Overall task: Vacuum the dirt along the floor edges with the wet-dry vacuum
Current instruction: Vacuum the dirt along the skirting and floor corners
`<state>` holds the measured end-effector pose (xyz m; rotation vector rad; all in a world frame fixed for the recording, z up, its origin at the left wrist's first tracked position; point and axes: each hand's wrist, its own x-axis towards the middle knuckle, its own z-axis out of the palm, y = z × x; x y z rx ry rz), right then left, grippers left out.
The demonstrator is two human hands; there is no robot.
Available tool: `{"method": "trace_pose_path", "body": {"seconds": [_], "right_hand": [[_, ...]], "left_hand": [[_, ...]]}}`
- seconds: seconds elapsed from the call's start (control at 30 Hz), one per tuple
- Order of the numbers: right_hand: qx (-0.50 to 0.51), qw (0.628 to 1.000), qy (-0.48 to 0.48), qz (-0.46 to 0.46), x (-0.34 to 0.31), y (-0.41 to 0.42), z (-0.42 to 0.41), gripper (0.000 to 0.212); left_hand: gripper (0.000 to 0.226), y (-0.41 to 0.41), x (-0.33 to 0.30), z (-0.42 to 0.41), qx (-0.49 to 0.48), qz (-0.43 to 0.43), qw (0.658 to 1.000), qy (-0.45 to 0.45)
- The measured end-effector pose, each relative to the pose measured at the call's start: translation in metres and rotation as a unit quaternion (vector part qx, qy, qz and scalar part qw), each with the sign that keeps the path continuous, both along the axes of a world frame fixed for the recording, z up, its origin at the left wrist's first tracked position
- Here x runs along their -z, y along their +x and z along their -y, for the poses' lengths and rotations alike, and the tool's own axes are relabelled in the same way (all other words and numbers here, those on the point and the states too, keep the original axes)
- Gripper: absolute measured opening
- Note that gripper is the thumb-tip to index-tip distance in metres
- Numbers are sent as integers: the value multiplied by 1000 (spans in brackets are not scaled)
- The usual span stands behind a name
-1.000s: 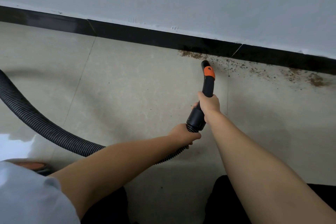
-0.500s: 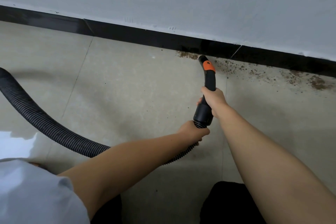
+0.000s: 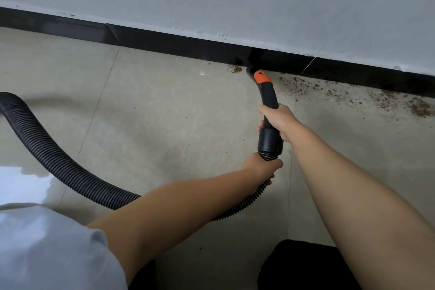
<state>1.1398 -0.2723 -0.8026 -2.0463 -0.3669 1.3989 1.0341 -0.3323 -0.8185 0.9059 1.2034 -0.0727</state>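
Nearest the viewer, the left hand (image 3: 261,166) grips the ribbed hose (image 3: 54,160) just below its collar, its fingers curled under the hose and mostly hidden. The hose runs from there down and leftward across the floor (image 3: 164,113) and out of view; the vacuum body is not seen. Just beyond, the right hand (image 3: 279,120) is wrapped around the black wand (image 3: 269,99), thumb and fingers closed on it above the collar. The wand bends forward past an orange slider (image 3: 262,77) to the nozzle (image 3: 250,69), which sits at the foot of the dark skirting (image 3: 164,42), apparently touching the floor at the wall edge. A small clump of dirt (image 3: 234,69) lies just to the nozzle's left; a longer scatter of brown dirt (image 3: 381,99) runs along the skirting to the right, thickening toward the frame edge. The floor edge farther left appears free of dirt. Judged from this, the task is under way but far from complete: the clump beside the nozzle and the whole right-hand stretch remain to be vacuumed.
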Motion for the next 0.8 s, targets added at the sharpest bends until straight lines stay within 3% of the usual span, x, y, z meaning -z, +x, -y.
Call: {"method": "trace_pose_path", "body": {"seconds": [0.8], "right_hand": [[-102,995,7,22,5,-56,-46,9]], "left_hand": [[11,-45,6,-29,-81,-2,997,5]]}}
